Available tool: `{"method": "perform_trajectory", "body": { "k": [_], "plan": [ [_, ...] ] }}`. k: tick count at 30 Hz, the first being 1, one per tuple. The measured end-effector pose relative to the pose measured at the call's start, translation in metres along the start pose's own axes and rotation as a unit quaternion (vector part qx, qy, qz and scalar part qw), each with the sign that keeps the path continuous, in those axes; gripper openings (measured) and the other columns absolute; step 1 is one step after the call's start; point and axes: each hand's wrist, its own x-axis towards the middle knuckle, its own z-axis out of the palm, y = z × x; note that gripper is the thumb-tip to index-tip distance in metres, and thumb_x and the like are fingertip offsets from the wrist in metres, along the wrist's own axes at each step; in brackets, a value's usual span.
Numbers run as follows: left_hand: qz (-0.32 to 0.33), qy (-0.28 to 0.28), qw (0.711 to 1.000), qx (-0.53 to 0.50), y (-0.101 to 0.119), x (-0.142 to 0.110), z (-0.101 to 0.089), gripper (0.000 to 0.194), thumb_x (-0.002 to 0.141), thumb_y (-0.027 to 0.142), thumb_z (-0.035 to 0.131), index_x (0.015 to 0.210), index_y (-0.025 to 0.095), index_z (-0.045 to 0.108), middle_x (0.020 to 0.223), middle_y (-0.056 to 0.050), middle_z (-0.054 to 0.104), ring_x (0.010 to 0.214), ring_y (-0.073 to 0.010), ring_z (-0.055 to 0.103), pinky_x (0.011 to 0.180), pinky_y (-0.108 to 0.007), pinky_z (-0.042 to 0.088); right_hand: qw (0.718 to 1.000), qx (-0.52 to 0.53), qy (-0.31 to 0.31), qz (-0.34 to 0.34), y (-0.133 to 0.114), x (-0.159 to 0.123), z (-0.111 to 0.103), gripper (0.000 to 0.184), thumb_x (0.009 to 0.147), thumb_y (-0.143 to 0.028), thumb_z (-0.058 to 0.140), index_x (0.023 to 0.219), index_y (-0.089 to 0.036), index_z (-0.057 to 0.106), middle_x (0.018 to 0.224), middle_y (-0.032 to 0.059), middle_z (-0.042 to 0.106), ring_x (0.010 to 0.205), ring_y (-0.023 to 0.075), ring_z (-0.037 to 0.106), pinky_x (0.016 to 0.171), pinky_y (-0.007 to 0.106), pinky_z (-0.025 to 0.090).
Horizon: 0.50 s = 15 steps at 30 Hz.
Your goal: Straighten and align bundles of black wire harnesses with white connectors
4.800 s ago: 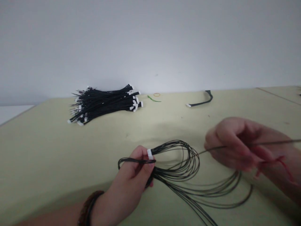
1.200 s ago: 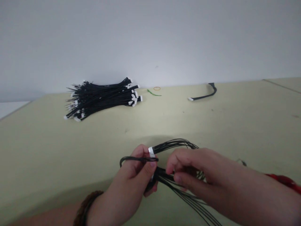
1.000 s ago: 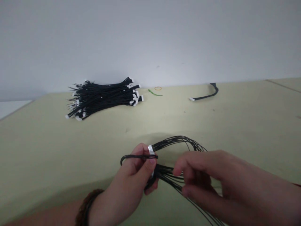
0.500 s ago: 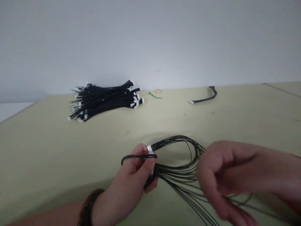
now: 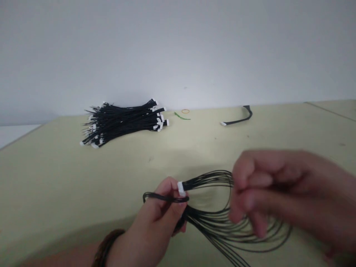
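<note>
My left hand is closed on a bundle of thin black wires, pinching it near its white connector. The wires loop out to the right over the table. My right hand is blurred by motion, fingers curled, over the loop of wires on the right. Whether it holds a wire I cannot make out. A dark bracelet sits on my left wrist.
A heap of black wire bundles with white connectors lies at the back left of the pale yellow table. A single black cable, a rubber band and a green strip lie near the back wall.
My right hand has swung from close beside the left hand out to the right and upward over the wire loop. My left hand has kept its hold on the bundle.
</note>
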Motion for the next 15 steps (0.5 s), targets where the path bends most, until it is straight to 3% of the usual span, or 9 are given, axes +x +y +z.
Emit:
{"method": "perform_trajectory", "body": {
  "k": [2,4,9,15],
  "plan": [
    [0.011,-0.025,1.0,-0.003,0.002,-0.003,0.001,0.028,0.08,0.046,0.056,0.075,0.02,0.045,0.056,0.007,0.042,0.048,-0.0064,0.034,0.046,-0.019,0.027,0.979,-0.191,-0.01,-0.076,0.002,-0.012,0.019,0.014,0.087,-0.027,0.05,0.078,-0.021,0.059,0.059,-0.0059,0.06,0.047,0.0081,0.052,0.041,0.021,0.035],
    [0.015,-0.051,0.999,-0.006,0.005,-0.005,0.003,0.03,0.079,0.047,0.057,0.075,0.019,0.046,0.057,0.006,0.042,0.049,-0.0068,0.034,0.046,-0.019,0.028,0.941,-0.301,0.013,-0.153,0.004,-0.018,0.031,0.028,0.094,-0.025,0.035,0.083,-0.02,0.06,0.064,-0.0016,0.061,0.051,0.0114,0.052,0.046,0.025,0.037],
    [0.017,-0.079,0.996,-0.021,0.01,-0.008,0.004,0.029,0.079,0.047,0.057,0.075,0.019,0.048,0.061,0.005,0.041,0.052,-0.0073,0.037,0.049,-0.019,0.033,0.927,-0.308,0.012,-0.213,-0.002,-0.012,0.034,0.049,0.098,-0.03,0.018,0.082,-0.016,0.062,0.064,0.0014,0.061,0.049,0.0121,0.048,0.046,0.026,0.037],
    [0.021,-0.067,0.997,0.035,0.003,-0.01,0.002,0.029,0.082,0.048,0.051,0.078,0.02,0.045,0.061,0.006,0.039,0.052,-0.0077,0.036,0.048,-0.02,0.032,0.91,-0.344,0.053,-0.224,-0.005,-0.011,0.037,0.053,0.098,-0.028,0.016,0.072,-0.018,0.061,0.062,0.001,0.061,0.047,0.0126,0.046,0.046,0.028,0.036]
  ]
}}
